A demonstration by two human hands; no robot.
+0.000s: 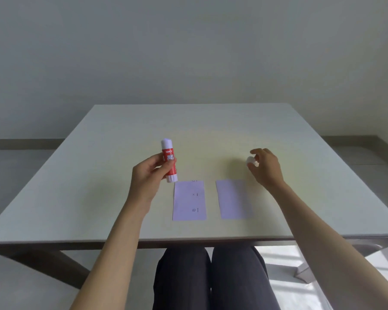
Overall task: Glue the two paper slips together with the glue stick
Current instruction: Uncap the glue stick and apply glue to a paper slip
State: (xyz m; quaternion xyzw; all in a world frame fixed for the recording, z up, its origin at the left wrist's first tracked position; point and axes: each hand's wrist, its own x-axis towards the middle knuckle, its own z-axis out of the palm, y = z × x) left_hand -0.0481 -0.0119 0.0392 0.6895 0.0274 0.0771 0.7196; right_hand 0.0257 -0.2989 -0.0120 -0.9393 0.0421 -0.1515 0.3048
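The left hand [147,175] grips the glue stick [169,161] around its red middle, held upright just beyond the far left corner of the left slip [189,200]; the right hand [264,167] pinches a small white piece, most likely the cap [250,161], beyond and to the right of the right slip [234,199]. Both slips lie flat on the table [121,135], side by side, near each other but apart, the left one bearing faint marks; neither looks glued yet.

By my reading the uncapping step is just finishing; whether the glue tip is exposed at the stick's white top I cannot tell. Next, the cap wants setting down clear of the slips; then the stick must be tipped over and brought down onto the left slip, with the freed right hand pinning that slip against dragging.
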